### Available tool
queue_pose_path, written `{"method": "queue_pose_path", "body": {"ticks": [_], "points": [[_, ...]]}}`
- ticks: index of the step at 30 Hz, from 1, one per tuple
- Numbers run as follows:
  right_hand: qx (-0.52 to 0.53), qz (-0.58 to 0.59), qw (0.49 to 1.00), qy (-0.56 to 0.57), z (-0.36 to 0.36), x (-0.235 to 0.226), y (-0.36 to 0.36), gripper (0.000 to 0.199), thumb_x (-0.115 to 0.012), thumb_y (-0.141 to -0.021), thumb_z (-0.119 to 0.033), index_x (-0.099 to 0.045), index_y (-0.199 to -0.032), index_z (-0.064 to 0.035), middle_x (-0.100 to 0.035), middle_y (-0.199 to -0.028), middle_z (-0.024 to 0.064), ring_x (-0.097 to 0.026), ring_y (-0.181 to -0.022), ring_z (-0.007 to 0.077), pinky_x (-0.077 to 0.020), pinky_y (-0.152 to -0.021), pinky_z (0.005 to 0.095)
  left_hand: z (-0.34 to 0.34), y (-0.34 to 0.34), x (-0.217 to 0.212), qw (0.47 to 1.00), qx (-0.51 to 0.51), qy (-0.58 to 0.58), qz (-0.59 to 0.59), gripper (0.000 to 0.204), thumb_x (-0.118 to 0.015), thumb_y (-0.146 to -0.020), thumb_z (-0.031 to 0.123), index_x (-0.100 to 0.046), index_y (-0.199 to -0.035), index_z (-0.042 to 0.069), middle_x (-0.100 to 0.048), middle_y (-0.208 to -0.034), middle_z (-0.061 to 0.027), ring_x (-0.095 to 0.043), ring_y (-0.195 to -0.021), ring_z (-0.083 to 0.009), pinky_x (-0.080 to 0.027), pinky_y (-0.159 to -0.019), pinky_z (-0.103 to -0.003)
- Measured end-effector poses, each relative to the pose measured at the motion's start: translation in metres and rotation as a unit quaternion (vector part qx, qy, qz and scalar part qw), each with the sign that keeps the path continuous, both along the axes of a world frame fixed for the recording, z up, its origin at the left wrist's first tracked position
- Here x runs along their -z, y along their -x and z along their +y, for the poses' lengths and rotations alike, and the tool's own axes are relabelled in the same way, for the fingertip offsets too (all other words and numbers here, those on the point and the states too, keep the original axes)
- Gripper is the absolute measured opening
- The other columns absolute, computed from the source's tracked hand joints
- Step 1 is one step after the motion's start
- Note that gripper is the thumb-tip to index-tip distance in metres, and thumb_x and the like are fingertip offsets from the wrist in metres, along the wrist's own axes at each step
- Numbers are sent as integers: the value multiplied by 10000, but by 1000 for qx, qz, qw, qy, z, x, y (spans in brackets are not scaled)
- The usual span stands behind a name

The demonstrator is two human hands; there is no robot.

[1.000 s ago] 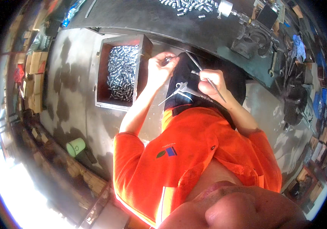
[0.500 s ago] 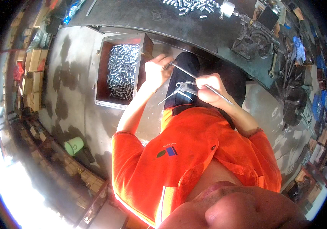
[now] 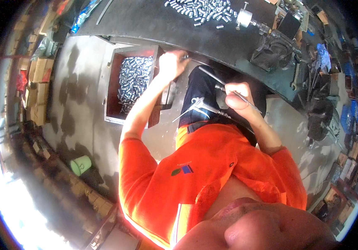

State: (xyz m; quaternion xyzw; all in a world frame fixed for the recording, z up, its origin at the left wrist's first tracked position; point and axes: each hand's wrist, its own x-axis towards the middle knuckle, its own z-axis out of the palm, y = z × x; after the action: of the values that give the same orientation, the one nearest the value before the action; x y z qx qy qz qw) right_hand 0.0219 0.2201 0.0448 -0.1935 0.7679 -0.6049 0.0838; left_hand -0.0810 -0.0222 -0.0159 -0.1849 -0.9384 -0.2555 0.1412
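Observation:
My left hand [image 3: 171,66] is closed just beyond the right rim of a wooden box [image 3: 109,96]. A small dark metal piece, likely one of the short sleeves, shows at its fingertips [image 3: 185,56]. My right hand [image 3: 238,96] grips a thin metal rod [image 3: 212,76], which slants up and left from the fist. Its tip points toward my left fingers, with a gap between. Across my lap lies a silver air blow gun [image 3: 196,104] with a thin nozzle and a coiled spring, below and left of my right hand. Many shiny short metal sleeves [image 3: 135,77] fill the box.
A dark workbench [image 3: 145,21] runs across in front, bearing a pile of metal sleeves [image 3: 204,11], a chuck-like cylinder [image 3: 244,18] and a vise [image 3: 268,52]. Wrenches [image 3: 296,79] and a blue cloth [image 3: 323,58] lie at right. A green bucket [image 3: 81,165] stands on the floor.
My left hand has moved away from the rod's tip, forward toward the bench edge. The right hand with the rod has shifted slightly right and nearer my body.

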Motion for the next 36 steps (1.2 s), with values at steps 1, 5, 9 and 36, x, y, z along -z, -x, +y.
{"method": "queue_pose_path", "body": {"ticks": [1,5,9,36], "points": [[0,-24,1000,11,3,-1,0,172,-496,-617,-78,-358,-520,-42,-254,-490,20,-284,-483,58,-231,-429,269,5,20,1,1000,2,4,-2,266,-714,-696,305,-683,-848,89,-627,-653,-127,-627,-594,-253,-493,-562,-334],[-29,15,999,-9,-2,4,-3,224,-516,-634,-106,-324,-543,-34,-224,-522,17,-261,-500,63,-221,-431,274,39,101,-11,999,-1,-28,24,287,-699,-708,311,-678,-875,79,-628,-665,-130,-627,-604,-270,-500,-596,-349],[-38,31,999,-13,-6,4,-4,218,-514,-631,-70,-309,-558,-53,-225,-533,15,-253,-505,75,-220,-440,273,55,133,-50,941,11,-333,-64,364,-675,-755,245,-607,-1025,10,-653,-719,-109,-623,-558,-154,-498,-560,-280],[-46,-73,996,4,-10,21,-4,227,-531,-614,-103,-317,-555,-54,-282,-529,-34,-273,-533,47,-219,-460,247,-205,-37,109,857,-336,246,-305,396,-642,-719,383,-615,-989,95,-626,-1014,-153,-611,-945,-294,-493,-795,-395]]}}
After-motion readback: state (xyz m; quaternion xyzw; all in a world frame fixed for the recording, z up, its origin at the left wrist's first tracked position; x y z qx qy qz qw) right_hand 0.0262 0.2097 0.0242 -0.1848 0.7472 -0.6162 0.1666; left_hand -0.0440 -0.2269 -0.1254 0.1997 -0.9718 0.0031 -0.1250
